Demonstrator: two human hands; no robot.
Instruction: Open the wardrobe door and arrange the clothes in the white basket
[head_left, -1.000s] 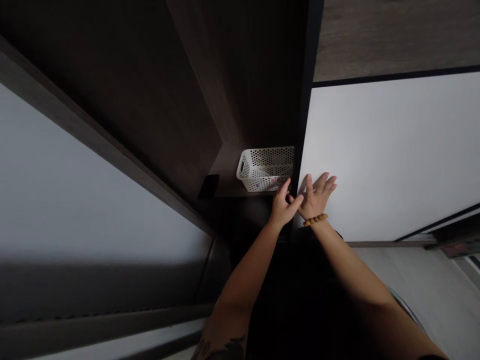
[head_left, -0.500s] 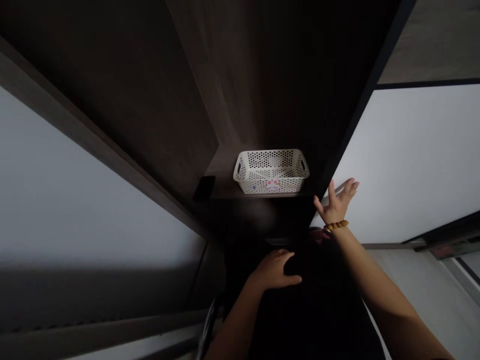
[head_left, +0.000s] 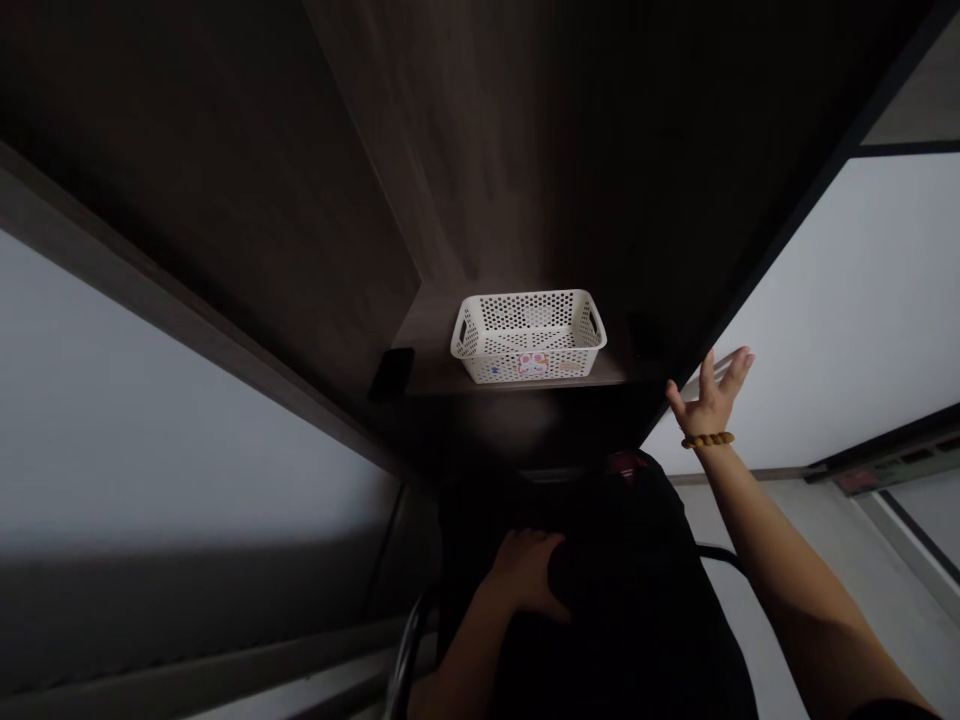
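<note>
My right hand (head_left: 709, 393), with a bead bracelet on the wrist, lies flat with fingers spread against the white sliding door (head_left: 847, 320) of a dark wardrobe. My left hand (head_left: 525, 570) rests low on a black bag (head_left: 637, 600) in the shadow at the wardrobe's foot; its fingers curl over the bag's edge. A white perforated basket (head_left: 529, 335) with a small sticker on its front stands on the dark shelf (head_left: 427, 345) inside, above both hands and apart from them.
A small black object (head_left: 395, 372) lies on the shelf left of the basket. A white door panel (head_left: 150, 430) with a dark frame fills the left side. Pale floor (head_left: 840, 560) and a door track (head_left: 885, 465) show at the lower right.
The white door has slid to the right under my right hand, baring the whole basket. My left hand dropped from the door's edge down onto the black bag.
</note>
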